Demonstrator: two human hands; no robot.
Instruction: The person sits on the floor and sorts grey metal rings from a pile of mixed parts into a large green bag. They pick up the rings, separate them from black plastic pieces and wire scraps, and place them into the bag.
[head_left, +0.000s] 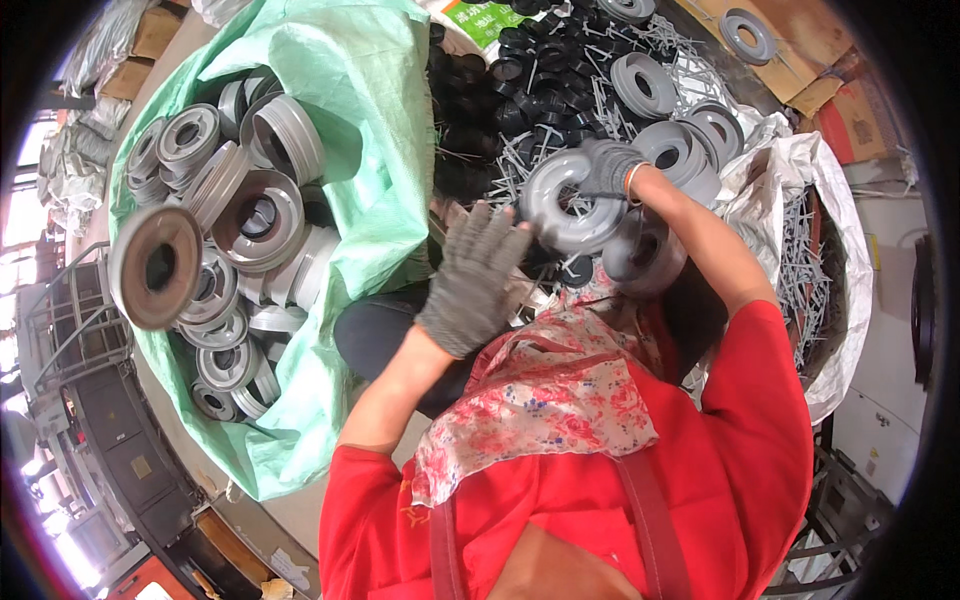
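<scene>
My right hand (611, 169), in a grey knit glove, grips the rim of a grey plastic ring (541, 199) with a wide centre hole. Close below that ring is another grey plastic ring (645, 262), blurred, near my lap. My left hand (480, 274), gloved too, is spread with its palm down and nothing in it, between the sack and the held ring. To the left stands a pale green woven sack (375, 135) with many grey flanged rings (259, 221) inside. A blurred grey ring (129, 281) appears over the sack's left rim, apart from both hands.
Ahead lies a heap of black plastic caps (544, 90) mixed with thin grey plastic sprues (615, 120). More grey rings (679, 150) rest at its right side. A white sack (844, 300) holding sprues stands at right. Flattened cardboard (787, 64) bears a ring (727, 34).
</scene>
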